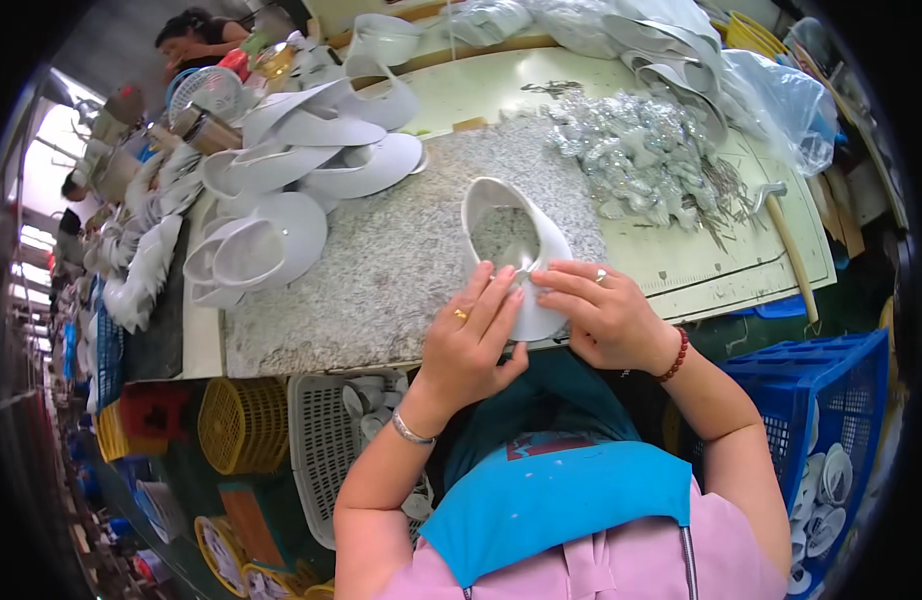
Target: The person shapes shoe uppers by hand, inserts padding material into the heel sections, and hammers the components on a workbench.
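A pale grey-white piece, shaped like a shoe upper (553, 238) with an oval opening, lies at the near edge of the speckled stone slab (381, 290). From its left side, my left hand (469, 335) grips it, fingers lying over the band below the opening. My right hand (613, 315) holds the same band from the right, fingertips close to the left ones. Between the fingertips is a small silvery spot, too small to make out. The near part of the piece, toward my lap, is partly covered by my fingers.
Similar uppers (326, 165) are piled at the slab's left. A heap of glittery silver bows (626, 150) with thin wire ends lies back right, near a hammer (789, 250). Blue (796, 365) and white (316, 450) crates flank me. Another person (206, 38) is at the far left.
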`<state>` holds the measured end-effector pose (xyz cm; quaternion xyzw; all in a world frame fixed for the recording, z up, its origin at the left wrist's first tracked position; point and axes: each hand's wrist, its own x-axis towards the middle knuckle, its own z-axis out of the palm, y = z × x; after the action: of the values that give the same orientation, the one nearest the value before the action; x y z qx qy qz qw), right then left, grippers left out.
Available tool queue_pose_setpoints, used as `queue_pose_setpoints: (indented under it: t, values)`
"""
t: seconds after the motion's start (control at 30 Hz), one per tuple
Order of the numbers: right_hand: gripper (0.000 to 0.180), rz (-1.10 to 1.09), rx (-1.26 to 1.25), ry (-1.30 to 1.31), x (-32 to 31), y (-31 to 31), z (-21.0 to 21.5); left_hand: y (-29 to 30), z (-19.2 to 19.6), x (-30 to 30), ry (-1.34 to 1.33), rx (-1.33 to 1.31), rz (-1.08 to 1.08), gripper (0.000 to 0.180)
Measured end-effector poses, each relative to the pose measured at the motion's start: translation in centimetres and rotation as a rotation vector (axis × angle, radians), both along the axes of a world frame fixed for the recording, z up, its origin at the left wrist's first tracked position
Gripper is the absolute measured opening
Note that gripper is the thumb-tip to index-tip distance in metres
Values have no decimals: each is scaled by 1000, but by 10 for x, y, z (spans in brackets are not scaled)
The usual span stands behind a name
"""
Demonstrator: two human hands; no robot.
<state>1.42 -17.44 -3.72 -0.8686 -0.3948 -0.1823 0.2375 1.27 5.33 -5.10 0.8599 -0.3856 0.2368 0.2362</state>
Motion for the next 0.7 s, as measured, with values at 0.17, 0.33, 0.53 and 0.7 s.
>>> queue_pose_setpoints:
  t: [0.17, 0.33, 0.53, 0.7]
  values:
    - [29, -59, 19, -22, -5, 4, -11, -9, -7, -3, 13, 48, 19, 44]
    - [27, -77, 36, -26, -9, 8, -15, -12, -14, -13, -5, 11, 88, 41]
    - [26, -54, 17, -77, -6, 12, -15, -14, -13, -13, 4, -19, 134, 38]
    - [27, -4, -49, -91, -2, 12, -9, -13, -14, -9, 0, -20, 119, 38]
